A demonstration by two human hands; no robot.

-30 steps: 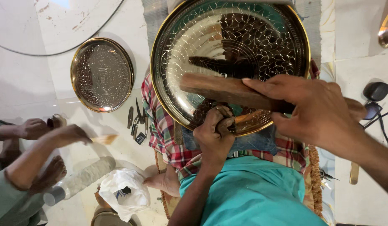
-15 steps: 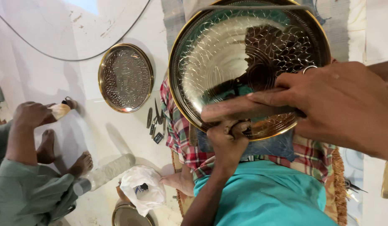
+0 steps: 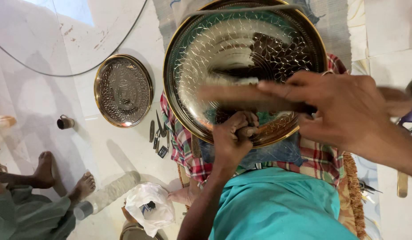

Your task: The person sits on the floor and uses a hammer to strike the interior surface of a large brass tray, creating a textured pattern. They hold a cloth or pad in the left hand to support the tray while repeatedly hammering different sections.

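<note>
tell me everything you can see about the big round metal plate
The big round plate looks like polished brass: gold rim, shiny centre engraved with fine scale-like and floral patterns. It lies tilted on a checked cloth over the person's lap. The left hand presses a small tool against its lower part, while the right hand holds a blurred wooden stick across it. No dents show.

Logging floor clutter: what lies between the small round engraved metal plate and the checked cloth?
Head view: a cluster of small dark metal hand tools lies on the white floor between the plate and cloth.
</note>
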